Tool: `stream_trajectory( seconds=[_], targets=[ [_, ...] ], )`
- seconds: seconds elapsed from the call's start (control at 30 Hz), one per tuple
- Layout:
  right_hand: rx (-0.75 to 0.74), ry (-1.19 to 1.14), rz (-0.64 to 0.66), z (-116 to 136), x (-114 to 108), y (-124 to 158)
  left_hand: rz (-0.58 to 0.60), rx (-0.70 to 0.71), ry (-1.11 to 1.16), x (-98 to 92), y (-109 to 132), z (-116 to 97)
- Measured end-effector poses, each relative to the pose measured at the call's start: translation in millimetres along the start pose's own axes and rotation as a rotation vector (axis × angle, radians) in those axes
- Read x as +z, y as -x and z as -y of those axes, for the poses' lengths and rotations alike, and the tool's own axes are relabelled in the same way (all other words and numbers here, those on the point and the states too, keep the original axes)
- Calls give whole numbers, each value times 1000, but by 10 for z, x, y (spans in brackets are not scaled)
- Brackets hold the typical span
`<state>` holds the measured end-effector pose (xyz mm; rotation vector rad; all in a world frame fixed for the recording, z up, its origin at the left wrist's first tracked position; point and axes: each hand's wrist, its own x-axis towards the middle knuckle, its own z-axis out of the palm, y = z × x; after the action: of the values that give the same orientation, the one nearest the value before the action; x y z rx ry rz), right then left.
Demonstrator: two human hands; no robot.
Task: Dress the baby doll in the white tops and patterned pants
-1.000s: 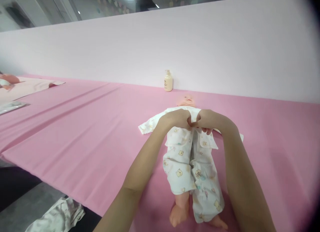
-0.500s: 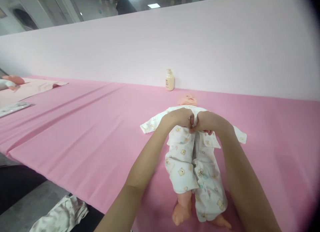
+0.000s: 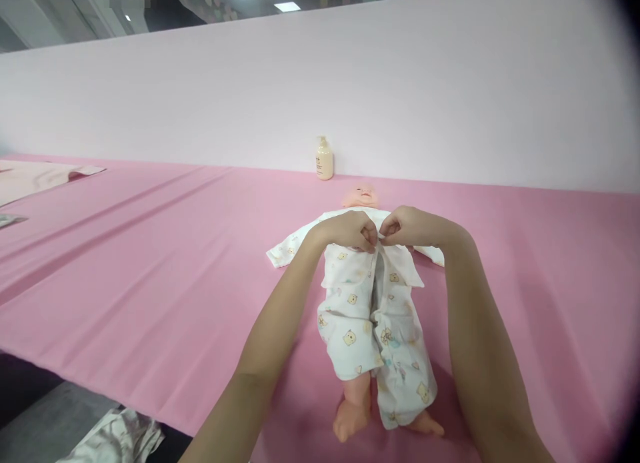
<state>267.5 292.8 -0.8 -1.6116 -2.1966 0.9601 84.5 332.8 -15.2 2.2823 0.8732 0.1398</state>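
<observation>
A baby doll (image 3: pixel 361 195) lies on its back on the pink table cover (image 3: pixel 150 250), head toward the wall. It wears a white romper with a bear print (image 3: pixel 350 310), open down the front. My left hand (image 3: pixel 345 228) pinches the left edge of the romper at the doll's chest. My right hand (image 3: pixel 407 226) pinches the right edge, fingertips close to the left hand's. Both bare doll feet (image 3: pixel 350 420) stick out at the near end.
A cream pump bottle (image 3: pixel 324 158) stands against the pale pink wall (image 3: pixel 450 96) behind the doll. A light pink cloth (image 3: pixel 35 176) lies at the far left. Crumpled pale fabric (image 3: pixel 117 440) lies on the floor below the table's near edge.
The view has shifted right, so the doll at the far left is out of sight. My hands stay pinched on the romper's edges at the doll's chest, slightly higher than before.
</observation>
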Motion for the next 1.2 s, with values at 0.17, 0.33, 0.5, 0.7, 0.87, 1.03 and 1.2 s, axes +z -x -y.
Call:
stream_trajectory(
  seconds=[0.17, 0.33, 0.5, 0.7, 0.87, 1.03, 1.2],
  targets=[
    [4, -97, -5, 9, -25, 20, -78, 10, 307, -52, 14, 57],
    [33, -115, -9, 40, -50, 53, -101, -3, 388, -52, 9, 99],
    [14, -126, 81, 22, -88, 101, -71, -25, 413, -48, 10, 95],
    [-24, -116, 117, -4, -15, 21, -25, -73, 450, -28, 15, 102],
    [23, -110, 113, 0, 95, -99, -22, -125, 461, 13, -5, 145],
    [74, -93, 123, 77, 141, -114, -18, -130, 498, 7, 7, 160],
    [184, 86, 58, 236, 247, -124, -12, -135, 499, 8, 7, 171]
  ],
)
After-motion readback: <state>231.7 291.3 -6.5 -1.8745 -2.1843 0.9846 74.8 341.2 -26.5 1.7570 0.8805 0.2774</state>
